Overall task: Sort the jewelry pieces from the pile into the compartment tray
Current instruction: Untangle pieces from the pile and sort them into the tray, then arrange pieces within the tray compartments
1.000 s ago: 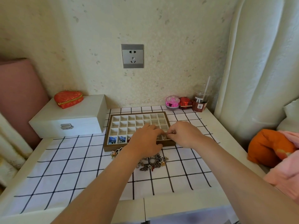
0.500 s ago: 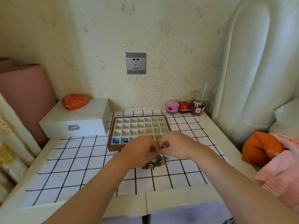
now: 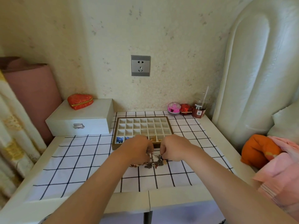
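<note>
Jewelry pile [image 3: 155,164] beneath hands [image 3: 137,149] [image 3: 175,147], both pinching it.

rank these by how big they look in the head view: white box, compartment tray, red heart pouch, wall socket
1. white box, only slightly ahead
2. compartment tray
3. red heart pouch and wall socket: they look about alike, so not ranked against each other

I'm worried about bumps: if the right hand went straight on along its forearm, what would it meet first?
Probably the near rim of the tray, which lies just beyond the knuckles of the right hand. Height is unclear, so it might pass over the rim.
</note>
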